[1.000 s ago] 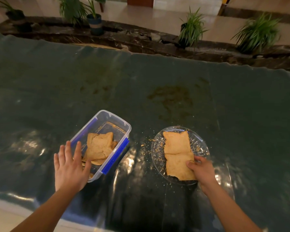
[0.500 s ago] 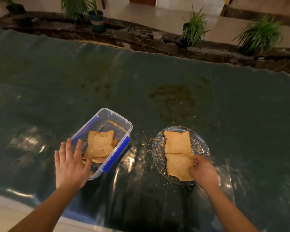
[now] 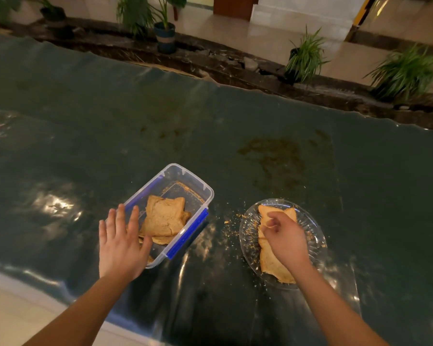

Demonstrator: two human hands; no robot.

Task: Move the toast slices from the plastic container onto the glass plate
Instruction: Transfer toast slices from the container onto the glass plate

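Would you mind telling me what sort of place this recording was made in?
Probably a lobby or courtyard-like hall rather than a kitchen: potted plants stand along a dark stone ledge, polished floor tiles lie beyond, and the table is covered with a dark green plastic sheet.

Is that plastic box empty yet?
Not empty. The plastic box has no lid on, and toast slices lie stacked inside.
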